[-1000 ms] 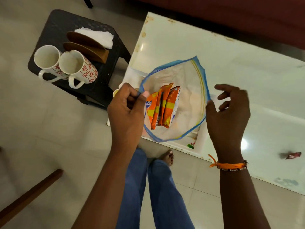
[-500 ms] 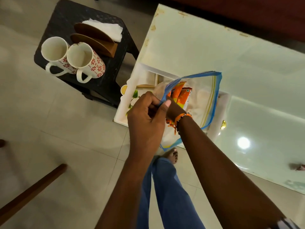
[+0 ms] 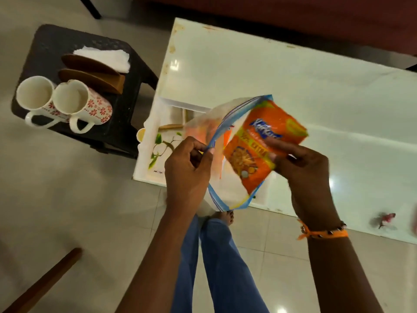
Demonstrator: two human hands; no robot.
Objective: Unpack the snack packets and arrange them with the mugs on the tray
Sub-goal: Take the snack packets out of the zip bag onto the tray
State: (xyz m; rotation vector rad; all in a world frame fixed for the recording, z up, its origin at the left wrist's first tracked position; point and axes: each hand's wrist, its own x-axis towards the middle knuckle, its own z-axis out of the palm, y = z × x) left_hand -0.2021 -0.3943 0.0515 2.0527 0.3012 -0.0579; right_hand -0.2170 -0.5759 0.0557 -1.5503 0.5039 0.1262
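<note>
A pale tiled floor, a dark sofa at the back, and a glossy white counter (image 3: 293,86) catching the ceiling light; everything else I place from that counter. At its near left corner lies the printed tray (image 3: 155,159), bare of mugs and packets so far. Off its left end, on a black stool (image 3: 126,123), the two flowered mugs (image 3: 67,105) stand touching, rims up, beside a wooden napkin holder (image 3: 94,75). Above the counter's near edge the left hand (image 3: 187,170) pinches the blue rim of the clear zip bag (image 3: 216,177), fingers closed tight on it, while the right hand (image 3: 309,177) grips an orange snack packet (image 3: 259,150) that is mostly clear of the bag's mouth. More orange shows faintly inside the bag. To do this well, I'd keep the left pinch firm so the mouth stays wide, draw the packet straight out without snagging the zip strip, and hold it lightly to avoid crushing the contents before setting it flat on the tray.
</note>
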